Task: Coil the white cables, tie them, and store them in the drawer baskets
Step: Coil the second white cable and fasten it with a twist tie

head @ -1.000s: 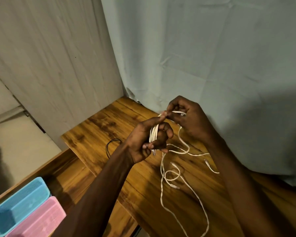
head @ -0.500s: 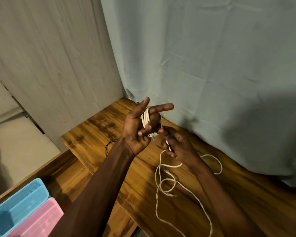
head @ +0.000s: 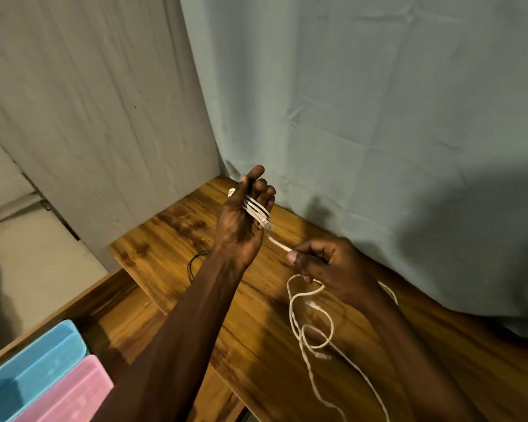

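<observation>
The left hand (head: 241, 220) is raised, fingers nearly straight, with several turns of the white cable (head: 256, 210) wound round them. The right hand (head: 326, 266) is closed in a pinch on the running length, drawn taut just beside the coil. The remaining slack (head: 311, 327) is laid in loose loops on the wooden surface (head: 171, 239). Coiling is judged to be in hand; further wraps are called for before tying. A blue basket (head: 34, 370) and a pink basket (head: 70, 394) are cut off at the lower left. A thin black loop (head: 195, 263) is partly hidden and cannot be identified.
</observation>
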